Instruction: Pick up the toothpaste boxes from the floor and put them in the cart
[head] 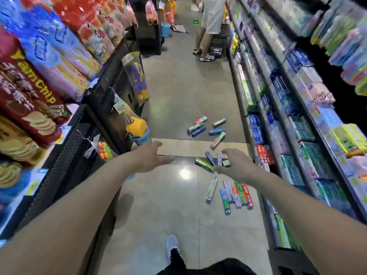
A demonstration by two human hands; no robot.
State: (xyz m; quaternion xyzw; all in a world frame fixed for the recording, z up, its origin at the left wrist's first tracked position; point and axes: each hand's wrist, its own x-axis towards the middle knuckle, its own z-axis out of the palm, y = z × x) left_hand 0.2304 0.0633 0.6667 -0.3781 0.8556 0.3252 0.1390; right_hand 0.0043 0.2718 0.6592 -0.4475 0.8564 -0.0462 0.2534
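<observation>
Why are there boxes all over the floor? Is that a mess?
Yes. Toothpaste boxes lie scattered on the aisle floor beside the right-hand shelves, in loose clusters pointing every which way. They belong on shelves. Both hands, left and right, are open and hold nothing.

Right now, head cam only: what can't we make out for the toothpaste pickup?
- Cart: not in the head view, so where the boxes go is unknown.
- Middle cluster of toothpaste boxes: partly covered by the right hand; count unclear.
- Far cluster: too small to read brands.
- Right shelves: motion-blurred, labels unreadable.
- Person up the aisle: cut off by the top edge.
- Left hand: open, holds nothing.
</observation>
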